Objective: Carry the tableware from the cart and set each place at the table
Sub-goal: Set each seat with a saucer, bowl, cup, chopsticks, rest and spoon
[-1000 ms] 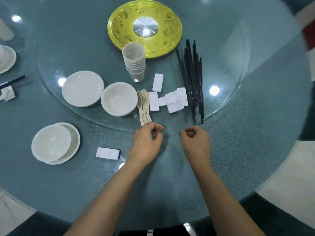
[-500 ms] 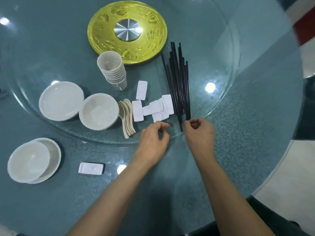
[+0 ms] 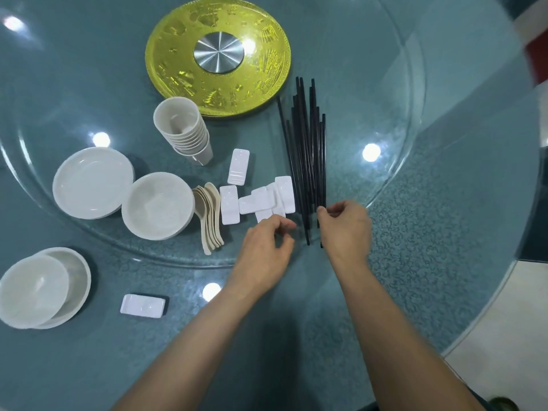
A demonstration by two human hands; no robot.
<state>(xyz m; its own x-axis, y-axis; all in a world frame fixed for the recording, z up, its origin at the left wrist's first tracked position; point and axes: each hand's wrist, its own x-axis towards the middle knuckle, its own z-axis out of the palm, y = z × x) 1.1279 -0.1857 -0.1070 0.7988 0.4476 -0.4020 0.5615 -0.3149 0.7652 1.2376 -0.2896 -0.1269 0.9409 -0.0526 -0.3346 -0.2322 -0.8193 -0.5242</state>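
The right hand (image 3: 345,229) has come forward to the near ends of the black chopsticks (image 3: 308,149) and pinches the outermost ones, while the left hand (image 3: 267,247), curled just left of that bundle, may hold something, I cannot tell, so drawing a pair seems underway.

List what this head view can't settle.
- Right hand at the chopsticks: its own curled fingers hide whether it pinches any, and how many.
- Left hand: curled fingers hide whether it holds anything.
- Stacked cups: rims too close together to count.
- Red and white shape, top right: blurred, cut off by the frame edge.
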